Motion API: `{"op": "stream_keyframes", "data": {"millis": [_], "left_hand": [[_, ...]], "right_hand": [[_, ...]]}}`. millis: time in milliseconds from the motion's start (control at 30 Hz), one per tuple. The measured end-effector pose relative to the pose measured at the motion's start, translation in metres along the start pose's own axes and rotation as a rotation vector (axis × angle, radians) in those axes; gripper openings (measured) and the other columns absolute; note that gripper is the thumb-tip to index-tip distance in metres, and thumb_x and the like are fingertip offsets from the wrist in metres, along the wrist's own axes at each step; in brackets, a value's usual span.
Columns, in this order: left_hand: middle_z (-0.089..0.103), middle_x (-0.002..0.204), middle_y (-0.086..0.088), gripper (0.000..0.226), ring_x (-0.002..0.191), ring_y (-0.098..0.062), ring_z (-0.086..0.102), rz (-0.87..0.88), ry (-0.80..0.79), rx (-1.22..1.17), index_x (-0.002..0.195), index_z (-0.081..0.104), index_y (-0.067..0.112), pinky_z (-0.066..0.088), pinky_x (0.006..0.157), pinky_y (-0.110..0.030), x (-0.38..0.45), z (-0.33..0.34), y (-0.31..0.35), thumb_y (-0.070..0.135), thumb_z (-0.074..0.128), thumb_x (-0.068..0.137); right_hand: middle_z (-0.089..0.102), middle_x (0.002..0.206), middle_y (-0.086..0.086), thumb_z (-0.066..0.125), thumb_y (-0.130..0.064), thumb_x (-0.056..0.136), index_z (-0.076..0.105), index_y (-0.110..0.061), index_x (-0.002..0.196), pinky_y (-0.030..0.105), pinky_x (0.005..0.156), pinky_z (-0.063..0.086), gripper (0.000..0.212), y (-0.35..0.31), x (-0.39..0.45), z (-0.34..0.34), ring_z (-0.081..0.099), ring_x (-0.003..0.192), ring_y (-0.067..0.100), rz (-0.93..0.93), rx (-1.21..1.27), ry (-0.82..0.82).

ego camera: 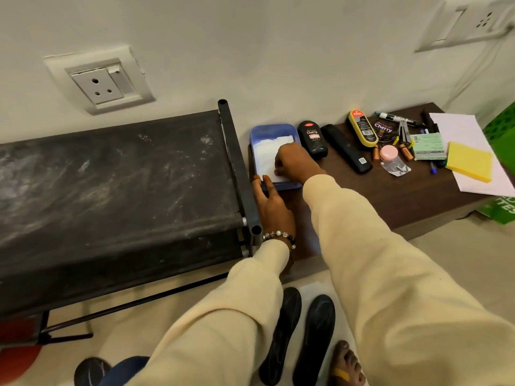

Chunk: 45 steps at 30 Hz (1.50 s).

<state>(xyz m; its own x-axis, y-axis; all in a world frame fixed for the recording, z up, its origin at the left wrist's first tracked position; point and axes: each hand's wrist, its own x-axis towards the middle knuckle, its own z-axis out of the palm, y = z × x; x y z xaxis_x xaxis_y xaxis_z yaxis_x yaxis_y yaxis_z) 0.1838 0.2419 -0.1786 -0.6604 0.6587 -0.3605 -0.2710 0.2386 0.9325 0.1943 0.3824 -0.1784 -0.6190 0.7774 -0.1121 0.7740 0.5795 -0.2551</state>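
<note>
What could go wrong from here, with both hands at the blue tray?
1. The right hand pinches the white cloth close beside the upright polish bottle; its wrist may tip it.
2. The left hand only touches the near rim of the blue tray with straight fingers, so the tray might slide.

Blue tray (274, 130) flat on brown shelf (390, 196), beside black rack (111, 176); white cloth (264, 157) inside.

Our right hand (295, 162) covered part of the white sheet (267, 154) in the blue tray (274, 130), so we could not tell how its fingers held it. The picture's edge cut off the white paper (457, 126) at the right edge of the table (390, 196).
</note>
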Motion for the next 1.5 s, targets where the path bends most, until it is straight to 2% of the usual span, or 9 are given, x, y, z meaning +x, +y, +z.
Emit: {"op": "stream_keyframes", "data": {"millis": [400,533,700,1067,1200,1267,1367,1433,1500], "left_hand": [[0.042,0.142,-0.005,0.043,0.121,-0.026,0.051,0.062,0.03,0.17,0.145,0.031,0.024,0.051,0.095,-0.043,0.002,0.004,-0.007,0.034,0.037,0.104],[0.024,0.152,-0.019,0.069,0.132,-0.042,0.039,0.19,-0.035,0.373,0.149,0.029,0.005,0.04,0.105,-0.052,0.005,0.002,-0.024,0.008,0.062,0.088],[0.039,0.146,-0.006,0.045,0.123,-0.028,0.051,0.108,0.028,0.285,0.145,0.024,0.031,0.053,0.092,-0.049,0.009,0.005,-0.019,0.04,0.035,0.102],[0.043,0.142,-0.004,0.042,0.119,-0.027,0.053,0.069,0.026,0.214,0.142,0.028,0.031,0.053,0.092,-0.047,0.013,0.007,-0.019,0.043,0.032,0.103],[0.044,0.14,-0.006,0.041,0.114,-0.029,0.056,0.055,0.033,0.219,0.141,0.028,0.031,0.054,0.088,-0.049,0.016,0.009,-0.019,0.045,0.031,0.102],[0.044,0.139,-0.006,0.041,0.113,-0.03,0.056,0.051,0.03,0.224,0.141,0.027,0.032,0.054,0.088,-0.05,0.015,0.009,-0.018,0.045,0.031,0.103],[0.044,0.139,-0.007,0.042,0.114,-0.032,0.056,0.055,0.028,0.253,0.142,0.025,0.032,0.053,0.088,-0.052,0.016,0.008,-0.02,0.044,0.03,0.103],[0.045,0.139,-0.008,0.042,0.112,-0.033,0.057,0.064,0.029,0.267,0.142,0.025,0.032,0.054,0.087,-0.052,0.017,0.009,-0.021,0.045,0.029,0.103],[0.046,0.137,-0.009,0.042,0.11,-0.034,0.058,0.055,0.026,0.278,0.142,0.024,0.033,0.055,0.085,-0.051,0.016,0.009,-0.021,0.046,0.028,0.102]], "right_hand": [[0.062,0.11,0.02,0.051,-0.011,0.092,0.063,0.003,0.105,0.03,0.087,0.044,0.022,0.001,-0.003,-0.004,0.058,0.101,0.03,-0.024,0.018,-0.023],[0.063,0.112,0.017,0.052,-0.011,0.092,0.062,0.002,0.111,0.03,0.093,0.045,0.024,0.006,-0.008,-0.004,0.059,0.103,0.028,-0.028,0.047,0.005],[0.064,0.107,0.016,0.056,-0.009,0.089,0.062,0.0,0.106,0.031,0.086,0.048,0.021,0.008,-0.008,0.0,0.06,0.098,0.028,-0.025,0.058,0.033],[0.063,0.109,0.016,0.057,-0.015,0.089,0.063,0.0,0.108,0.031,0.089,0.048,0.025,0.001,-0.008,0.003,0.059,0.099,0.027,-0.008,0.016,0.044],[0.057,0.096,0.018,0.052,0.002,0.085,0.054,-0.005,0.08,0.035,0.086,0.048,0.009,0.001,-0.008,0.003,0.055,0.09,0.029,0.006,0.071,0.104],[0.059,0.099,0.018,0.052,0.005,0.086,0.056,0.0,0.089,0.038,0.084,0.049,0.007,0.004,-0.007,0.004,0.058,0.092,0.031,0.039,0.16,0.152],[0.061,0.114,0.014,0.066,-0.015,0.087,0.055,-0.004,0.12,0.033,0.091,0.048,0.037,0.006,-0.008,0.002,0.059,0.104,0.027,0.069,0.265,0.114],[0.064,0.115,0.012,0.07,-0.022,0.084,0.06,-0.006,0.121,0.031,0.093,0.046,0.042,0.006,-0.008,0.001,0.059,0.105,0.026,0.057,0.196,0.063],[0.068,0.109,0.012,0.067,-0.017,0.086,0.067,-0.005,0.112,0.032,0.093,0.048,0.029,0.007,-0.006,0.003,0.062,0.101,0.026,0.04,0.114,0.06]]}}
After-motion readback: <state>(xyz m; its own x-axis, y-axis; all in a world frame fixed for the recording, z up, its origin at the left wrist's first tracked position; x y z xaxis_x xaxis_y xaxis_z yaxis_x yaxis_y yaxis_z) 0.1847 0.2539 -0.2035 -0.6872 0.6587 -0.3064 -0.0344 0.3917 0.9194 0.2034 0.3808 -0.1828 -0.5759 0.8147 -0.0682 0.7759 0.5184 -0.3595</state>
